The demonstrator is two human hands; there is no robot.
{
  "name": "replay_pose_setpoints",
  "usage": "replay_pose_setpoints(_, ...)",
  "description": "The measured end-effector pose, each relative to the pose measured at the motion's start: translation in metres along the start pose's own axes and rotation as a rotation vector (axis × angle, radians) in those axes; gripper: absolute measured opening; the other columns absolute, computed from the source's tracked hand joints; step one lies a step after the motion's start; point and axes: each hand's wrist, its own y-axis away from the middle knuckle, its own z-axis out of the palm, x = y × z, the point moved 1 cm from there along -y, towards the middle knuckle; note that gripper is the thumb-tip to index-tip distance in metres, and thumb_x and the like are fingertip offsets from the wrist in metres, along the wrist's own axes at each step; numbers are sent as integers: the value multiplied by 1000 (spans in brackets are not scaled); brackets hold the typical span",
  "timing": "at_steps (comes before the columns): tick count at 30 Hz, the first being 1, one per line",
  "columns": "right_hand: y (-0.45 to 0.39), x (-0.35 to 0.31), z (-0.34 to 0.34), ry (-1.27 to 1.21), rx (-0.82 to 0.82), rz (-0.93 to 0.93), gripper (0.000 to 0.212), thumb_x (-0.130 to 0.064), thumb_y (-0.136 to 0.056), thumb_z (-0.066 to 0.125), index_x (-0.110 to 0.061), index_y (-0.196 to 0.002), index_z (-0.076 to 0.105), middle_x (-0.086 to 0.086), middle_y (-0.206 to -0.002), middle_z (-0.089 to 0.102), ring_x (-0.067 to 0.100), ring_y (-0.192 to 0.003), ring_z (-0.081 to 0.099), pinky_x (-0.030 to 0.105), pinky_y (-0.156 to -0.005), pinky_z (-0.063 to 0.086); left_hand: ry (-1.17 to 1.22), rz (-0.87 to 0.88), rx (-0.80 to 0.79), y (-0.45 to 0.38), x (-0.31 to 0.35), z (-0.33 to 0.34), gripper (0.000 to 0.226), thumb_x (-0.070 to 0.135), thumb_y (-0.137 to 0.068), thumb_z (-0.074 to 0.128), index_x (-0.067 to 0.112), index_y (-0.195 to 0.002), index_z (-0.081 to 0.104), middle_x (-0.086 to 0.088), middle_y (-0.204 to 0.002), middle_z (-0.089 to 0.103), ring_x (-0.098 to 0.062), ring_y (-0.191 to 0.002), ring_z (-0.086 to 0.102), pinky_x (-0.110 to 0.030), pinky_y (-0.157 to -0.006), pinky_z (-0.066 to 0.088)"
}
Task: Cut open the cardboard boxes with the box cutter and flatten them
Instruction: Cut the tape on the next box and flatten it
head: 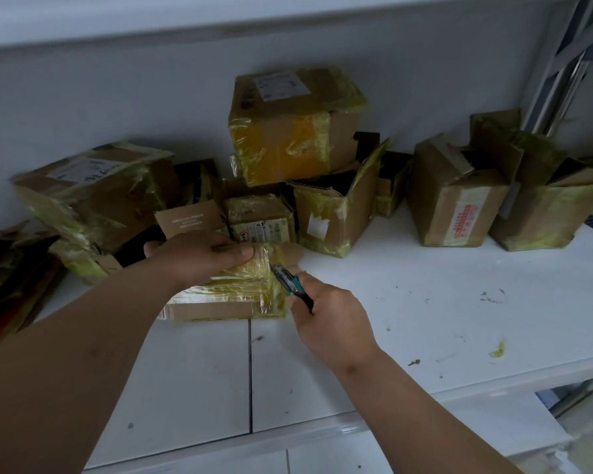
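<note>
White shelf (425, 302) w/ a seam down the front, scuffed, bits of yellow tape stuck on the right. Boxes line the back by the wall: big taped box (93, 196) at left, tilted; tall box (288, 131) w/ yellow tape stacked on top of others in the middle; open box (336, 213) under it; two torn-open boxes (459, 196) at right, near each other. Small labelled box (261, 217) sits just behind the one being worked. Flat taped box (226, 292) lies near the front edge, between both hands. Left hand (199, 254) presses down on its top, fingers curled over the far edge, grip on the box. Right hand (326, 313) fist-grips the box cutter (291, 285), teal handle, blade tip touching the box's right-hand taped edge.
</note>
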Motion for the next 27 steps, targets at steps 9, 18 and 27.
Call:
replay_pose_setpoints(9, 28, 12, 9, 122, -68, 0, 31, -40, -88, 33, -26, -105, 54, -7, -69, 48, 20, -63, 46, 29, -51, 32, -38, -20, 10, 3, 8, -3, 87, 105, -45, 25, 51, -105, 58, 6, -142, 52, -27, -134, 40, -51, -113, 18)
replay_pose_setpoints(18, 35, 15, -4, 163, -146, 82, 16, -36, -94, 46, -30, -106, 54, -5, -74, 54, 23, -72, 52, 31, -62, 46, -47, 4, -16, 0, 5, -7, 102, 108, -44, 23, 47, -116, 59, 8, -136, 56, -26, -127, 47, -51, -110, 29)
replay_pose_setpoints(27, 11, -10, 0, -119, -15, 101, 33, -26, -98, 49, -29, -131, 52, 1, -97, 67, 24, -85, 62, 34, -71, 51, 86, 133, -67, 13, -4, -29, 41, 48, -91, 60, 30, -129, 59, 7, -123, 56, -13, -109, 51, -26, -83, 42)
